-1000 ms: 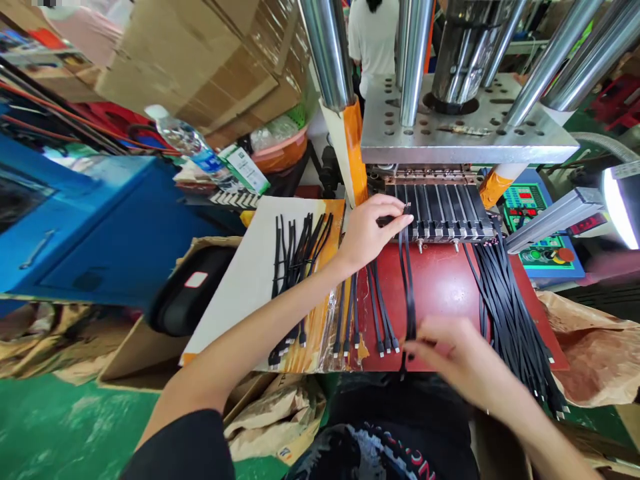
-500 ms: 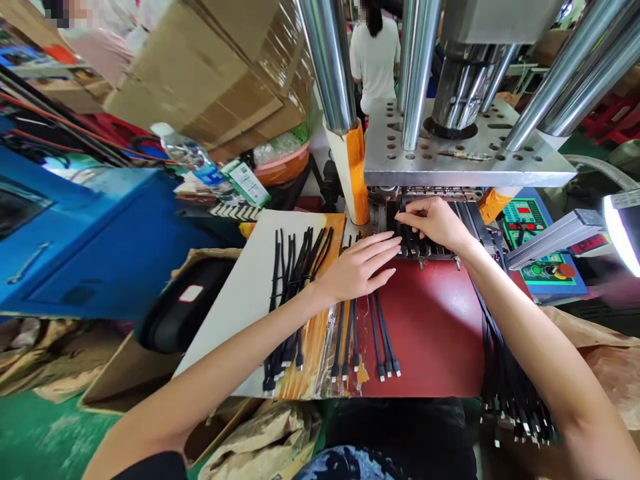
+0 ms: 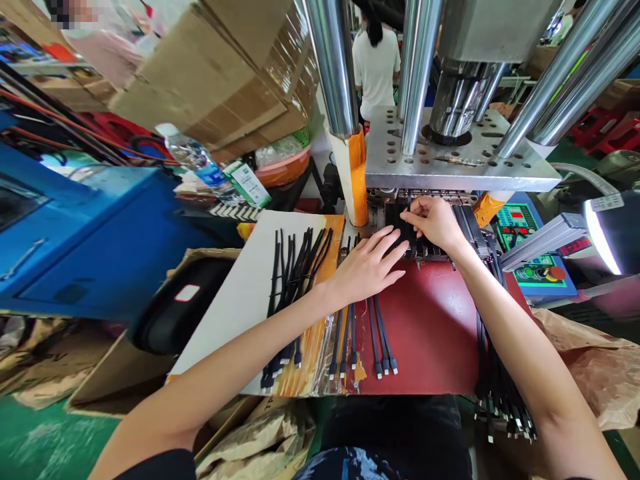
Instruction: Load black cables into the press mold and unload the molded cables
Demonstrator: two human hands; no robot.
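At the centre of the frame, the left hand [image 3: 370, 267] is laid flat with fingers spread and open, its fingertips reaching the front edge of the black mould fixture [image 3: 467, 223]; nothing is gripped by it. Just to the right and slightly higher, the right hand [image 3: 435, 223] is placed on the fixture with its fingers curled and pinched at a slot; whether a cable end is actually held there cannot be told. The fixture sits under the perforated steel plate [image 3: 500, 167] of the press, at the far edge of the red work surface [image 3: 430, 333]. A few black cables [image 3: 383, 340] lie on the red surface below the left hand. More cables [image 3: 295, 267] are spread on a white board [image 3: 240, 293] left of centre, and a bundle [image 3: 500, 393] hangs at the lower right.
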